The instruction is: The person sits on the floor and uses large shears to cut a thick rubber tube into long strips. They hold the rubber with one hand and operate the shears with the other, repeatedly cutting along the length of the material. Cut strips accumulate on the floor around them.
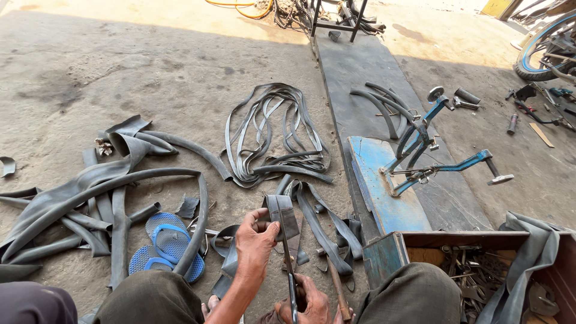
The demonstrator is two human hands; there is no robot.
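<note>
Stained grey concrete floor (180,72) spreads out under a seated person whose knees frame the bottom edge. Nearest, the right hand (306,303) is closed in a fist around the handles of long metal scissors (291,264), whose blades rise into a folded strip of black rubber inner tube (282,216). Just above, the left hand (255,240) pinches that strip between thumb and fingers. Left of the hands lie blue rubber flip-flops (165,246) among cut black tube lengths (90,192). At right sits an open wooden toolbox (468,264); beyond it a blue metal stand (420,156), and farther off a coiled heap of thin black tubes (276,135).
</note>
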